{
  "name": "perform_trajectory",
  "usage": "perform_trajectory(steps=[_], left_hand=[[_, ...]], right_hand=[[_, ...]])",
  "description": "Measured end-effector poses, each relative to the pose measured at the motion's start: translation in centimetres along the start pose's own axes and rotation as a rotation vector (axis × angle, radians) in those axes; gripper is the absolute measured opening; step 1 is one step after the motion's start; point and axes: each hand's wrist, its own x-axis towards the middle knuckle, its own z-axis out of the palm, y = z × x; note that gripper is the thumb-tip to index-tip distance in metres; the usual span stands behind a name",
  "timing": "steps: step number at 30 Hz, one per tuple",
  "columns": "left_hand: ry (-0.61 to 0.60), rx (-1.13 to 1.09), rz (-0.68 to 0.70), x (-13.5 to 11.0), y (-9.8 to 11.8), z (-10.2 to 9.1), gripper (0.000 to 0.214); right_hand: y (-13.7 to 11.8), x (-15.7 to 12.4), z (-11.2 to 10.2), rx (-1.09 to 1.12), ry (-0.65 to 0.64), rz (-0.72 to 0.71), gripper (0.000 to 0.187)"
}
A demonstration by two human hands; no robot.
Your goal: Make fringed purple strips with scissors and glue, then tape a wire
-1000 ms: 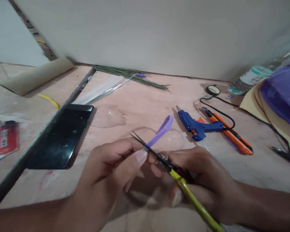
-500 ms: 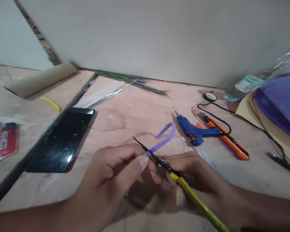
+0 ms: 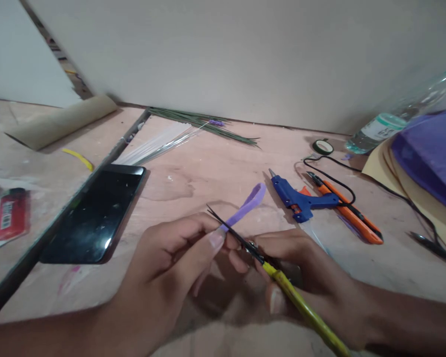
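Purple strip [image 3: 246, 207] pinched, scissors [image 3: 282, 285] (right hand [image 3: 308, 270]) — crossing

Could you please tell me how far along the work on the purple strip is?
Done: among the green stems by the wall lies one purple bit. In hand: the left hand pinches the purple strip while the right hand holds the scissors, blades across it. Left: the strip looks uncut, and the glue gun lies untouched.

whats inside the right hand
The right hand grips scissors. The black blades poke out toward the left hand, across the purple strip it pinches. One yellow handle runs toward the camera. The fingers cover any second handle.
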Motion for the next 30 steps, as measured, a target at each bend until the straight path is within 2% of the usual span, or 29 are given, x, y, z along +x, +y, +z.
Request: perform_trajectory(steps=[4, 8, 14, 22, 30], left_hand=[[-0.017, 0.057, 0.022, -0.1, 0.1, -0.1, 0.034], [-0.034, 0.103, 0.077, -0.1, -0.1, -0.3, 0.04], [-0.042, 0.132, 0.077, -0.3, -0.4, -0.4, 0.041], [-0.024, 0.136, 0.072, -0.2, 0.3, -0.1, 0.038], [-0.031, 0.14, 0.063, 0.0, 0.2, -0.3, 0.037]], right_hand=[[-0.7, 0.1, 0.0, -0.203, 0.035, 0.055, 0.061], [-0.7, -0.2, 0.1, -0.315, 0.033, 0.058, 0.053], [0.1, -0.6, 0.0, -0.28, 0.008, 0.039, 0.044], [0.2, -0.7, -0.2, -0.271, -0.009, 0.057, 0.043], [0.3, -1.0, -0.1, -0.265, 0.019, 0.06, 0.06]])
